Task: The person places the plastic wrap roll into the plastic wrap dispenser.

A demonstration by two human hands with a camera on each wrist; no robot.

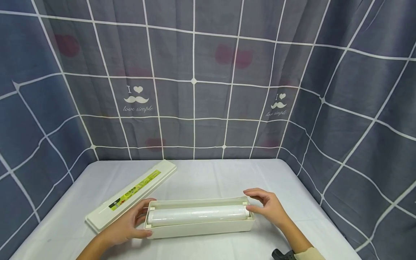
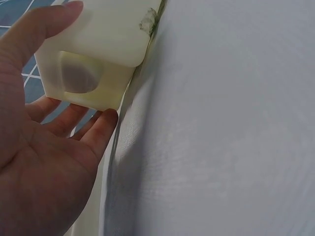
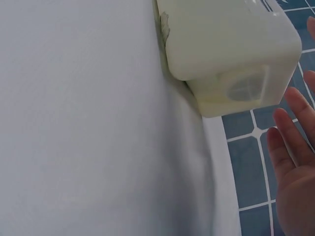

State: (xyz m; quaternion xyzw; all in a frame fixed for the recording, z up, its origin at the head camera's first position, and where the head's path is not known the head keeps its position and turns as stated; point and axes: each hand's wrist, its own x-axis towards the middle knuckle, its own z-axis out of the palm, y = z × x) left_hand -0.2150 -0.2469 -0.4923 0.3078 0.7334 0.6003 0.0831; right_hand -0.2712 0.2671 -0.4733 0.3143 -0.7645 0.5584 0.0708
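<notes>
A long cream plastic box [image 1: 201, 229] without its lid lies on the table, holding a white roll of clear-looking film [image 1: 198, 215]. My left hand [image 1: 125, 224] grips the box's left end, thumb on the front face and fingers toward the back. In the left wrist view that hand [image 2: 54, 142] has its fingertips against the box's end [image 2: 106, 86], beside a rounded window. My right hand [image 1: 268, 207] is at the right end, fingers loosely bent near the back corner and thumb by the roll's end. The right wrist view shows its fingers [image 3: 293, 140] beside the box [image 3: 231, 44].
A long cream lid [image 1: 152, 184] with a yellow-green label lies slanted behind and left of the box, close to my left hand. White cloth covers the table [image 1: 211, 180]. Grey-blue checked curtains [image 1: 208, 94] stand at the back and both sides.
</notes>
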